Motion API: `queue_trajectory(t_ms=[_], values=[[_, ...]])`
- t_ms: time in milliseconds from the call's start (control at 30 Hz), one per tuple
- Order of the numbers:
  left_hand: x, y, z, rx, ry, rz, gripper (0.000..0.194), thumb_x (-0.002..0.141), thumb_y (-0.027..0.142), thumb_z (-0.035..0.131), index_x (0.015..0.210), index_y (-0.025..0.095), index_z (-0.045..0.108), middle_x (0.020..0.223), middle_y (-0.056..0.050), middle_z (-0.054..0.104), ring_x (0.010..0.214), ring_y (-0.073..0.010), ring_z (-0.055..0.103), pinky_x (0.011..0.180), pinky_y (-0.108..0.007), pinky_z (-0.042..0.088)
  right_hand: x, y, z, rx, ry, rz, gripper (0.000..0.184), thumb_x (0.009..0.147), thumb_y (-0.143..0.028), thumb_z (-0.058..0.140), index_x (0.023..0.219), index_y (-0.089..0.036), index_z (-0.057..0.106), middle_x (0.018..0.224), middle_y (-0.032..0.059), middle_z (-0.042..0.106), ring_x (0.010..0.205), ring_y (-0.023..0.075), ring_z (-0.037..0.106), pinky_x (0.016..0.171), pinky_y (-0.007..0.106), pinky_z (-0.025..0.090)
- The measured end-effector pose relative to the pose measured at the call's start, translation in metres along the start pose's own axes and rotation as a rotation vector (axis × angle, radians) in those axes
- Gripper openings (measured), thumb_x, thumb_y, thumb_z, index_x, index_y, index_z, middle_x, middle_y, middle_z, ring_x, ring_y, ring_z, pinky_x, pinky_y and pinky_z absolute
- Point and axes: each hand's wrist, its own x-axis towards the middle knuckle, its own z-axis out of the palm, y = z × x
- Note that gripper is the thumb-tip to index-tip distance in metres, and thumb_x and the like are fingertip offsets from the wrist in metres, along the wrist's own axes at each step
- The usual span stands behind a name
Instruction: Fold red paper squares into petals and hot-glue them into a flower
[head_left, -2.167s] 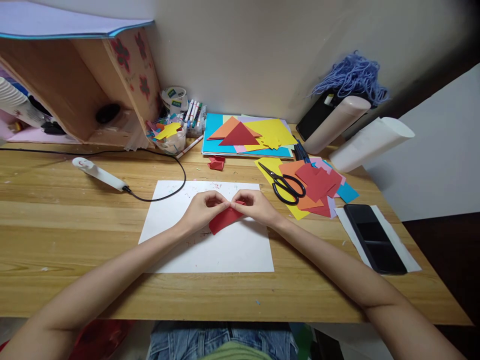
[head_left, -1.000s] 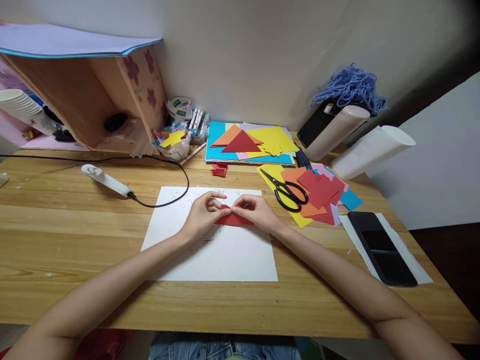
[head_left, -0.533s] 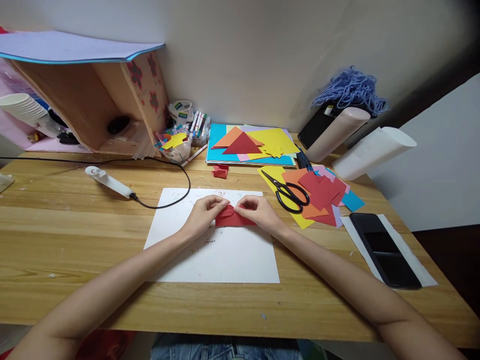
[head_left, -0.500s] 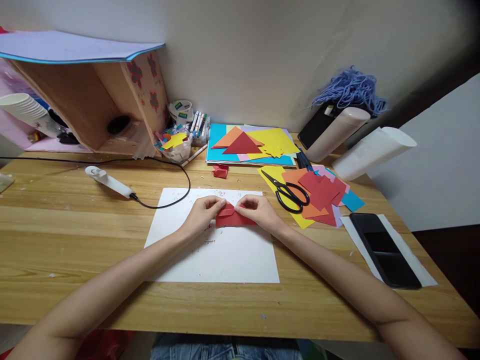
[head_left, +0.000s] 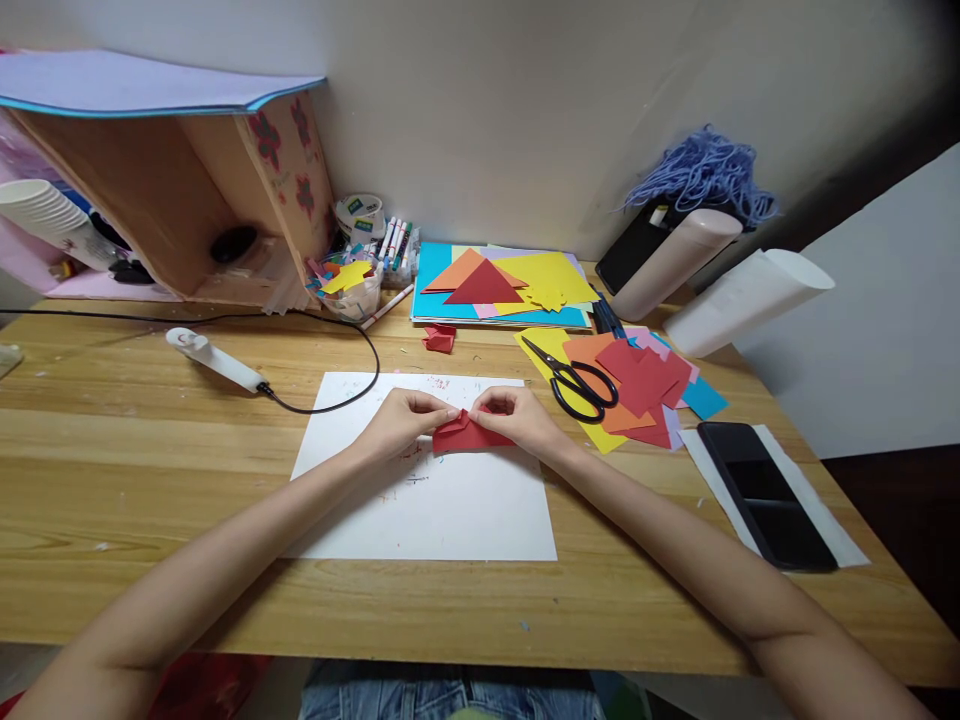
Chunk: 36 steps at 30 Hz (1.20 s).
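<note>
A folded piece of red paper (head_left: pixel 474 436) lies over the upper part of a white sheet (head_left: pixel 450 515) marked with coloured specks. My left hand (head_left: pixel 409 418) pinches its upper left fold between thumb and forefinger. From the other side, my right hand (head_left: pixel 517 415) grips the paper close to the middle of its top edge, covering its right part. The two thumbs nearly meet at the centre crease. Beyond the sheet sits a small folded red paper piece (head_left: pixel 439 338), touched by neither hand.
Black-handled scissors (head_left: pixel 574 385) rest on coloured paper scraps (head_left: pixel 645 375) at right. A phone (head_left: pixel 765 495) lies farther right. Stacked coloured paper (head_left: pixel 431 290) is at the back. To the left are a white glue gun (head_left: pixel 217 360) with its cord and a cardboard box (head_left: pixel 292 180).
My left thumb and fingers have shifted slightly right, toward the centre crease, and the paper's upper left flap now bends inward. My right hand stays nearly in place.
</note>
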Motion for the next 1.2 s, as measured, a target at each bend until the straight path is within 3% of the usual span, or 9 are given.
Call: queue_trajectory(t_ms=[133,300,500,633,800,933,1200], values=[[-0.001,-0.002,0.0,0.144,0.037,0.101,0.03,0.066,0.041,0.063,0.074,0.013,0.071,0.073,-0.007,0.069,0.064,-0.0151,0.059,0.057,-0.023,0.043,0.001,0.004,0.0,-0.015,-0.011,-0.023,0.013,0.07,-0.027,0.059,0.068,-0.014,0.061,0.068,0.0011,0.058,0.064,0.0112,0.05,0.06,0.023,0.039],[0.0,-0.001,0.0,0.167,0.001,0.104,0.028,0.068,0.039,0.061,0.069,0.012,0.068,0.069,-0.006,0.066,0.062,-0.013,0.056,0.057,-0.022,0.041,0.001,0.005,-0.001,-0.018,-0.039,-0.048,0.013,0.071,-0.028,0.06,0.069,-0.014,0.061,0.068,0.0007,0.057,0.064,0.0109,0.05,0.06,0.023,0.039],[-0.003,0.009,-0.007,0.032,-0.25,-0.03,0.025,0.072,0.037,0.059,0.072,0.013,0.064,0.057,0.001,0.056,0.044,-0.0051,0.042,0.042,-0.018,0.031,-0.001,0.001,-0.003,0.1,-0.126,-0.061,0.016,0.071,-0.031,0.062,0.071,-0.015,0.061,0.072,0.0012,0.059,0.066,0.011,0.052,0.061,0.023,0.04],[-0.005,0.012,-0.009,0.068,-0.343,-0.006,0.026,0.074,0.039,0.057,0.075,0.013,0.061,0.051,0.005,0.046,0.037,-0.0024,0.029,0.036,-0.016,0.023,-0.003,-0.001,-0.004,0.144,-0.184,-0.089,0.016,0.072,-0.032,0.063,0.073,-0.016,0.062,0.074,0.0015,0.061,0.068,0.0114,0.054,0.064,0.023,0.042],[-0.005,0.014,-0.008,0.203,-0.274,0.116,0.027,0.073,0.04,0.057,0.076,0.013,0.062,0.059,0.001,0.055,0.044,-0.0053,0.043,0.041,-0.017,0.034,-0.004,-0.001,-0.003,0.129,-0.193,-0.128,0.015,0.072,-0.031,0.063,0.072,-0.016,0.062,0.074,0.002,0.061,0.068,0.0119,0.054,0.065,0.024,0.043],[-0.005,0.018,-0.007,0.284,-0.167,0.234,0.023,0.072,0.035,0.059,0.071,0.013,0.064,0.071,-0.003,0.064,0.062,-0.0095,0.055,0.057,-0.019,0.044,-0.004,-0.001,0.0,0.107,-0.091,-0.14,0.012,0.072,-0.028,0.063,0.071,-0.016,0.06,0.072,0.0011,0.06,0.067,0.0112,0.054,0.064,0.024,0.043],[-0.008,0.015,0.0,0.247,-0.01,0.15,0.026,0.07,0.037,0.06,0.077,0.013,0.068,0.075,-0.006,0.068,0.061,-0.0117,0.059,0.052,-0.019,0.044,-0.006,0.001,0.005,0.033,0.094,-0.181,0.011,0.073,-0.026,0.06,0.07,-0.016,0.059,0.071,0.0012,0.06,0.066,0.012,0.055,0.064,0.025,0.045]])
